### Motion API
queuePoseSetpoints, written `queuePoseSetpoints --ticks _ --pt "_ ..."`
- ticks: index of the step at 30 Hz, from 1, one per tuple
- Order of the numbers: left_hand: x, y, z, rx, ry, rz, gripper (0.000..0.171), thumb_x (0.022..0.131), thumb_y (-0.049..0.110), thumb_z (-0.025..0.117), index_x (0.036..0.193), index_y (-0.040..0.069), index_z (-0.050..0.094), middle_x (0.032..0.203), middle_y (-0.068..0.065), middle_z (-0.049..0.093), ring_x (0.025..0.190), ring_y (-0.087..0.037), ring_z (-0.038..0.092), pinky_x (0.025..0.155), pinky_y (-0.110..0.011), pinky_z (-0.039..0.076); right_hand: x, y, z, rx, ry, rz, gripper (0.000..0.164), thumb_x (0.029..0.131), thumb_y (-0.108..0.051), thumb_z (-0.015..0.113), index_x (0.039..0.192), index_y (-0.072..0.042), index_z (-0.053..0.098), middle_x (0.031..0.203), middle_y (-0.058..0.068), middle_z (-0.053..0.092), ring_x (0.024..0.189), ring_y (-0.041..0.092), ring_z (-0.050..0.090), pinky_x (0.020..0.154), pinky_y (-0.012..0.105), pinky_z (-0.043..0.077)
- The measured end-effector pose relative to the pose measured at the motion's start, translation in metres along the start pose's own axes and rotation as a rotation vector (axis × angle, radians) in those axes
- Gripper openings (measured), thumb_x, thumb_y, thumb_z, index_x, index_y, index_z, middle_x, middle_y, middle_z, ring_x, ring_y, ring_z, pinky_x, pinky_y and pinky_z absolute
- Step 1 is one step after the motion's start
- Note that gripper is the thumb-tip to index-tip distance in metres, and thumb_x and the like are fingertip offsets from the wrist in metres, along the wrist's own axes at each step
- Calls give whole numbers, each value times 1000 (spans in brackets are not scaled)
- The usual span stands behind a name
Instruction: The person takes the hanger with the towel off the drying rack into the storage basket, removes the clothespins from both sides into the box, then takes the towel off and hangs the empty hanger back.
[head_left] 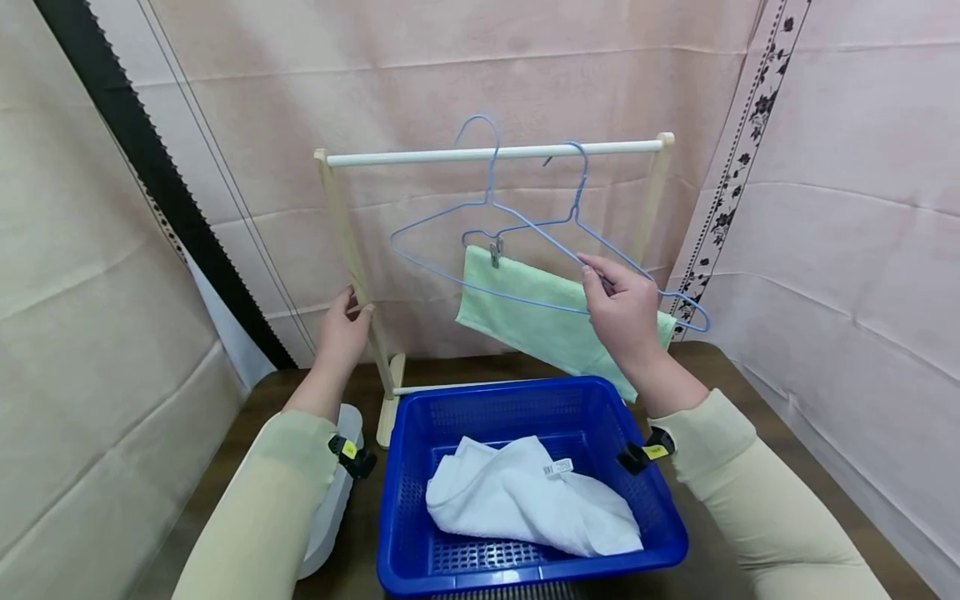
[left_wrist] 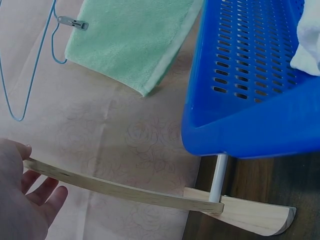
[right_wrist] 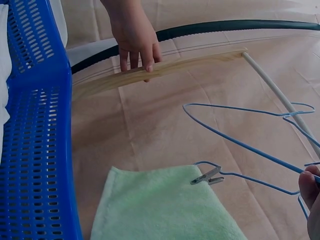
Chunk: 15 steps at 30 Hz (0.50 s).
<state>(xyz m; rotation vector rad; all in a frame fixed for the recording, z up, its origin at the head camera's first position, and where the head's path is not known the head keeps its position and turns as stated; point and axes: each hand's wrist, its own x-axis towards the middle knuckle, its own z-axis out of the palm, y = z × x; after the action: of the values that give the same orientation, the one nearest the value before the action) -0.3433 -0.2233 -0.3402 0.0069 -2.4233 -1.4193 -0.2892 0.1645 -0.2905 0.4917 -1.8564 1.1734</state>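
Observation:
My right hand (head_left: 622, 304) pinches the shoulder wire of a bare blue hanger (head_left: 442, 265), whose hook loops over the white bar (head_left: 405, 157) of a small wooden drying rack. Behind it, a second blue hanger (head_left: 582, 187) hangs from the same bar. A light green towel (head_left: 525, 308) is fastened to that one by a metal clip (head_left: 495, 252); my right hand covers part of the towel in the head view. At the left, my left hand (head_left: 343, 332) holds the rack's wooden side post (left_wrist: 115, 188) between thumb and fingers.
A blue perforated basket (head_left: 393, 500) stands in front of the rack, with a crumpled white towel (head_left: 525, 496) inside. Left of it, a white container (head_left: 330, 525) is partly hidden by my left sleeve. Patterned cloth (head_left: 847, 208) surrounds the brown table (head_left: 217, 492).

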Motion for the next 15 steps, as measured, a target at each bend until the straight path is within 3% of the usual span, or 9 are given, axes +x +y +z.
queuePoseSetpoints --ticks 5,12,15 --pt "2 -2 1 5 -3 -1 56 106 25 49 156 14 28 150 -16 44 134 -34 46 102 -49 45 -1 -2 8 5 22 -25 21 96 -11 63 112 -9 76 77 6 68 52 11 43 49 18 36" --pt "4 -2 -2 -9 -36 6 56 106 26 47 158 19 26 151 -17 43 134 -34 46 98 -48 49 3 -7 16 15 32 -56 24 95 -5 59 111 -9 77 61 4 56 46 8 35 44 19 29" --pt "5 -4 -2 3 -38 1 56 106 28 48 158 21 27 150 -16 44 133 -34 47 98 -47 49 3 -8 18 12 19 -47 25 96 -6 57 111 -10 77 64 2 57 46 10 35 43 21 29"
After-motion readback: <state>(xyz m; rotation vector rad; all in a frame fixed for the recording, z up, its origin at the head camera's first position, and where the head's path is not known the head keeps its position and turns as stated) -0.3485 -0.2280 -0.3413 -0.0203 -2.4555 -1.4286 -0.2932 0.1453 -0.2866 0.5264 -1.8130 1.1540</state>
